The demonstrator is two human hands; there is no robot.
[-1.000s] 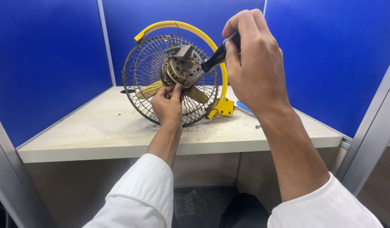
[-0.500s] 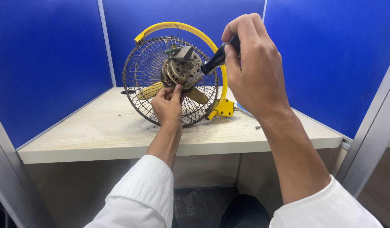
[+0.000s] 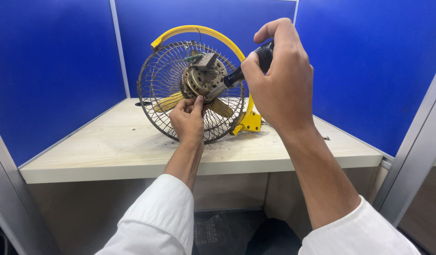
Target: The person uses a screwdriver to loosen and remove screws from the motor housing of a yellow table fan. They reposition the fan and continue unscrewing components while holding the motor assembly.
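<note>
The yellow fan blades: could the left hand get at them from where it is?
Probably not. The left hand rests outside the wire cage, whose close bars stand between it and the yellow blades.

The scene is being lit brightly and evenly from overhead. Soft, short shadows are being cast under the fan (image 3: 195,82) onto the pale desk (image 3: 109,146). The blue partition panels (image 3: 48,61) are being rendered saturated, without glare. Focus is being held sharp throughout; straight edges are being bent slightly near the corners.
</note>
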